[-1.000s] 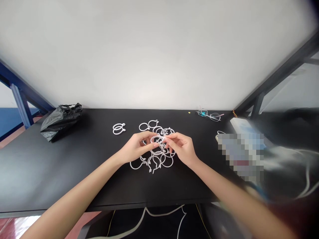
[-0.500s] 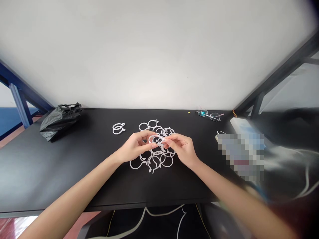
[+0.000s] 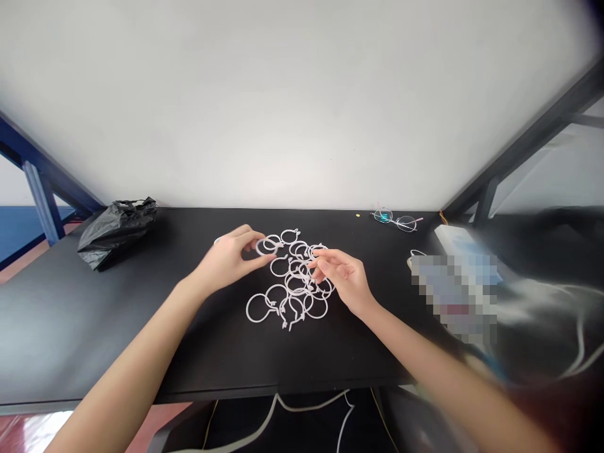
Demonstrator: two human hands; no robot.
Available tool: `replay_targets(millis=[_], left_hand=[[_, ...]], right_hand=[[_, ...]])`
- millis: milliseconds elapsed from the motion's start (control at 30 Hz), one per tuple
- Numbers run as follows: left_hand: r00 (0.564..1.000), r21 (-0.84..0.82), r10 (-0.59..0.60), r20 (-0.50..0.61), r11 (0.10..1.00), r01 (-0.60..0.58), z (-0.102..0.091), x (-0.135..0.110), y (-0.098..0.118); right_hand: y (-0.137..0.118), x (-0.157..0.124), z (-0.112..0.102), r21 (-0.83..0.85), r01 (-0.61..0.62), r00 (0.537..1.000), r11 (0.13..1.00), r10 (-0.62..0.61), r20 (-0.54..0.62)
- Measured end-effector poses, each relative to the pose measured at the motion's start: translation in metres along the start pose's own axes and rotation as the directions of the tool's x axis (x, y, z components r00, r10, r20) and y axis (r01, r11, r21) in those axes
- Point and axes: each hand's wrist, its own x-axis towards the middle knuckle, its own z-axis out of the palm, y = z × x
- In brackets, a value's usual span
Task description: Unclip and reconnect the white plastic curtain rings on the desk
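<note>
1 white ring [image 3: 257,248] is now pinched by the left hand [image 3: 229,258] alone, at the far-left edge of the ring pile [image 3: 296,294], while the right hand [image 3: 346,277] hangs fingers-apart over the pile's right side, so 2-handed handling seems finished.

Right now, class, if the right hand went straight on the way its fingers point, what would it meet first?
Most likely the white rings piled just beyond the right hand. Its height above them is unclear from this single view, so it might pass over them instead.
</note>
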Motion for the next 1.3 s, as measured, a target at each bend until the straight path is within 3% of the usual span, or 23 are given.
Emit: replay_targets(millis=[67, 133, 267, 667, 1300], left_hand=[[0.996, 0.257, -0.087, -0.006, 0.963, 0.085, -0.009, 0.0, -0.013], [0.981, 0.404, -0.192, -0.005, 0.898, 0.177, -0.015, -0.001, -0.022], [0.957, 0.506, -0.291, -0.018, 0.823, 0.26, -0.017, -0.001, -0.028], [0.933, 0.469, -0.352, 0.076, 0.838, 0.279, -0.013, -0.003, -0.033], [0.953, 0.34, -0.255, 0.16, 0.921, 0.189, -0.011, -0.005, -0.039]], right_hand=[[0.001, 0.0, -0.001, -0.01, -0.005, 1.0, 1.0, 0.005, -0.008], [0.001, 0.0, -0.001, -0.019, -0.012, 1.0, 1.0, 0.012, -0.011], [0.001, -0.001, 0.0, -0.035, -0.03, 0.999, 0.999, 0.029, -0.013], [0.001, -0.001, 0.0, -0.046, -0.052, 0.999, 0.998, 0.051, -0.014], [-0.001, -0.001, 0.002, -0.052, -0.046, 0.999, 0.998, 0.046, -0.006]])
